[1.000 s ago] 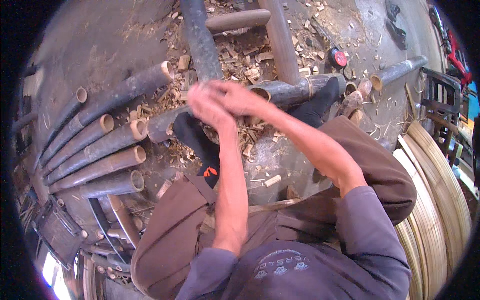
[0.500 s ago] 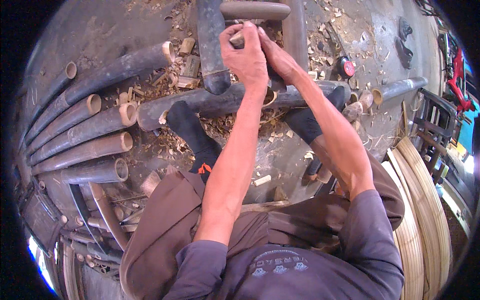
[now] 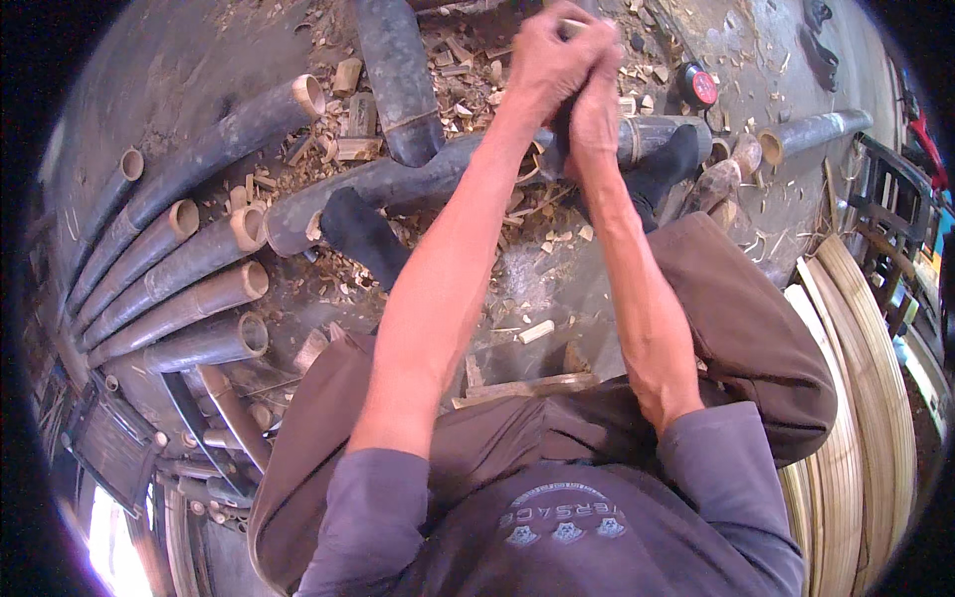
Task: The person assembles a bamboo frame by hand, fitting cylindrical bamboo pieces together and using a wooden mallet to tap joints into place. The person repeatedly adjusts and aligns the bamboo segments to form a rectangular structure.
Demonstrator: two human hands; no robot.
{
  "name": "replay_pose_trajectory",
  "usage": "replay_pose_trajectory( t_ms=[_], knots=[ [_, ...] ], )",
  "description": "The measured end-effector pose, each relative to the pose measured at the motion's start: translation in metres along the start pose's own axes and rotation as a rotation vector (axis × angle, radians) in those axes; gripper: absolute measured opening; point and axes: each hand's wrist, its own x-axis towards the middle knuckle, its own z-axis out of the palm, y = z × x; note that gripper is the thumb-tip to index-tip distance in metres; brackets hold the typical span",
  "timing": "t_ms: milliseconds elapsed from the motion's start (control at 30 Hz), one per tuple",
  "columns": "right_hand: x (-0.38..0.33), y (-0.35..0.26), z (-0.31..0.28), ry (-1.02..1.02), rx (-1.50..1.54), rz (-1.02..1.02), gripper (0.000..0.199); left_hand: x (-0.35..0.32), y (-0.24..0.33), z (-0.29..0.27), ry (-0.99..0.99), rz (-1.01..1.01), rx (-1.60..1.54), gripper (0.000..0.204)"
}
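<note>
At the top of the view my two hands are pressed together. My left hand [image 3: 559, 62] is closed round a small piece of bamboo, whose pale end [image 3: 571, 29] shows between the fingers. Right against it is my right hand [image 3: 595, 117], its fingers curled round something dark that is mostly hidden. Below them a thick dark bamboo pole [image 3: 448, 177] lies crosswise, with my socked left foot [image 3: 360, 231] and right foot [image 3: 671, 164] against it. Another dark bamboo pole [image 3: 398, 75] meets it from the far side.
Cut bamboo poles [image 3: 164, 271] fan out at the left. Wood chips [image 3: 468, 85] litter the floor around the crosswise pole. A round red-and-black thing [image 3: 699, 88] lies right of my hands. Long pale slats [image 3: 860, 378] lean beside my right knee, and a short bamboo tube [image 3: 811, 136] lies beyond.
My hands, still together, have moved up and to the right, away from the rounded wooden crosspiece. The whole view has shifted slightly, and my right knee appears farther forward.
</note>
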Motion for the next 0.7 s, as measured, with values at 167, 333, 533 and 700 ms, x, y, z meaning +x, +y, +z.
replay_pose_trajectory(
  t_ms=[167, 333, 533, 700],
  knots=[
    [-0.054, 0.016, -0.021, 0.364, 0.520, -0.054, 0.066, -0.030, -0.014, 0.041, -0.748, -0.016, 0.262, 0.042],
    [-0.027, 0.014, 0.004, 0.275, 0.381, 0.055, 0.070, -0.001, -0.015, 0.020, -0.511, -0.166, 0.214, 0.049],
    [0.004, -0.006, 0.055, -0.160, -0.115, 0.330, 0.067, -0.005, 0.000, -0.056, 0.235, -0.115, 0.192, 0.040],
    [-0.026, -0.026, 0.072, -0.701, -0.244, 0.325, 0.060, -0.063, 0.005, -0.076, 0.804, 0.078, 0.126, 0.040]
  ],
)
